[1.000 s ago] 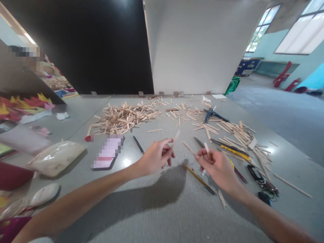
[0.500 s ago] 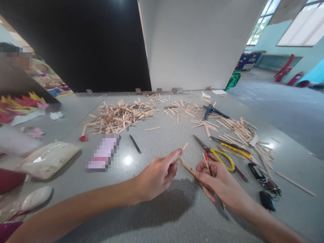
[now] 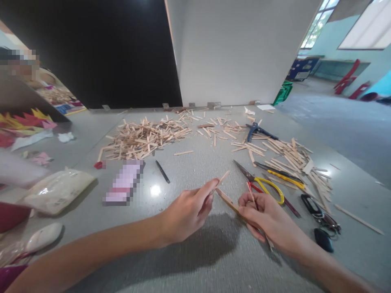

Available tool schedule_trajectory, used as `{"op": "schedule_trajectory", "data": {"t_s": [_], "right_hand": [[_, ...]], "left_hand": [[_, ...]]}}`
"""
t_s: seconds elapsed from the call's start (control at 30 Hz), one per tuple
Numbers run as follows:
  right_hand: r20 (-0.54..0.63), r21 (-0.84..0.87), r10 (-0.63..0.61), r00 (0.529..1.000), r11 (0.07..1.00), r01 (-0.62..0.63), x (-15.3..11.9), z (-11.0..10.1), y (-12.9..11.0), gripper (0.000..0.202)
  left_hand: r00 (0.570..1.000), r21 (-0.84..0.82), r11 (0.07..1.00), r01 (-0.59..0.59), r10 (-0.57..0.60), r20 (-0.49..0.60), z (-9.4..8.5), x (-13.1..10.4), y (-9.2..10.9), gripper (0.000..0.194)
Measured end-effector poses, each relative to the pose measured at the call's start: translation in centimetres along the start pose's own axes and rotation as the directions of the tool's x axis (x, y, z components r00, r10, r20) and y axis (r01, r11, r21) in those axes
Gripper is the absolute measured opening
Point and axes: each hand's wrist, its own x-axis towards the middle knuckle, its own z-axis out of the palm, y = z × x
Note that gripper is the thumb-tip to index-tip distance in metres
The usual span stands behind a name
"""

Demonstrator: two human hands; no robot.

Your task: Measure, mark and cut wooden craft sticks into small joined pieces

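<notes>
Near the middle, my left hand (image 3: 191, 209) pinches a short thin wooden stick (image 3: 224, 177) between thumb and fingers. My right hand (image 3: 265, 213) is closed around a longer flat wooden piece (image 3: 227, 200), which points up and left toward my left fingertips. A thin reddish stick (image 3: 251, 193) stands up between the right fingers. Both hands are above the grey table (image 3: 171, 272). Just beyond my right hand lie scissors (image 3: 259, 183) with yellow and red handles.
A heap of wooden sticks (image 3: 143, 138) lies at back left, more sticks (image 3: 290, 156) at right. Around them are blue pliers (image 3: 259, 132), a yellow cutter (image 3: 285, 179), keys (image 3: 324, 221), a black pen (image 3: 162, 171), a blurred pink object (image 3: 124, 183) and a plastic bag (image 3: 61, 189).
The view has shifted slightly. My right hand has moved a little to the right, and the stick in my left hand tilts slightly more to the right.
</notes>
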Motion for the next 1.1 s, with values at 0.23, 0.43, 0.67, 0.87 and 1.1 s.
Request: {"op": "schedule_trajectory", "data": {"t_s": [0.23,0.43,0.67,0.87,1.1], "right_hand": [[-0.034,-0.015,-0.017,0.999,1.0,0.017,0.5,0.2,1.1,0.039],[-0.026,-0.02,-0.037,0.999,0.999,0.037,1.0,1.1,2.5,0.046],[-0.045,-0.159,-0.125,0.991,0.98,0.116,1.4,0.9,3.4,0.041],[-0.16,-0.661,-0.463,0.872,0.706,0.254,3.1,-1.5,4.7,0.056],[-0.208,-0.967,-0.588,0.782,0.242,-0.076,3.1,-5.0,4.2,0.035]], "left_hand": [[0.862,0.263,0.913,0.311,-0.388,0.327,-0.8,0.6,-0.1,0.056],[0.874,-0.139,0.909,0.392,-0.321,0.365,-0.6,1.5,0.4,0.038],[0.806,-0.58,0.564,0.588,-0.475,0.354,0.6,1.7,0.9,0.033],[0.747,-0.695,0.363,0.62,-0.545,0.382,-1.1,2.5,0.6,0.031],[0.813,-0.653,0.523,0.548,-0.515,0.27,-2.4,2.6,1.6,0.029]]}}
